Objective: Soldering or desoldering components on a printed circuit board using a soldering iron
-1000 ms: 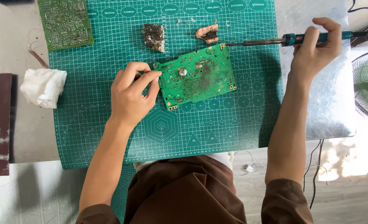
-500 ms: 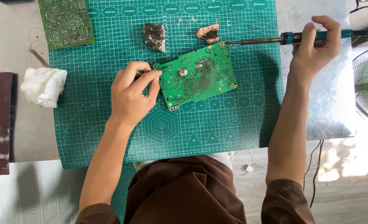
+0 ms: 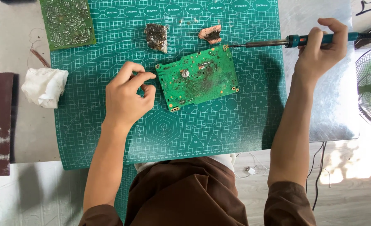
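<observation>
Soldering step, probably: right hand [image 3: 319, 52] gripping iron [image 3: 277, 42] near board [image 3: 198, 78], left hand [image 3: 127, 96] loose beside, steady tip needed next.

Open mat [image 3: 219, 129] between the 2 hands, below the circuit board [image 3: 198, 78]; debris lump [image 3: 156, 37] and pink block [image 3: 211, 33] beyond it.

Board [image 3: 198, 79] mid-mat [image 3: 219, 138], landmark for all else. Just left of it, left hand [image 3: 124, 98]; farther left, off the mat on the counter [image 3: 327, 109], rag [image 3: 45, 86]. Behind the board, two clumps: [image 3: 156, 37] and [image 3: 211, 33]. Far behind-left, second board [image 3: 68, 21]. Right and slightly behind, iron [image 3: 286, 41] in right hand [image 3: 319, 52], tip near the board's rear corner.
</observation>
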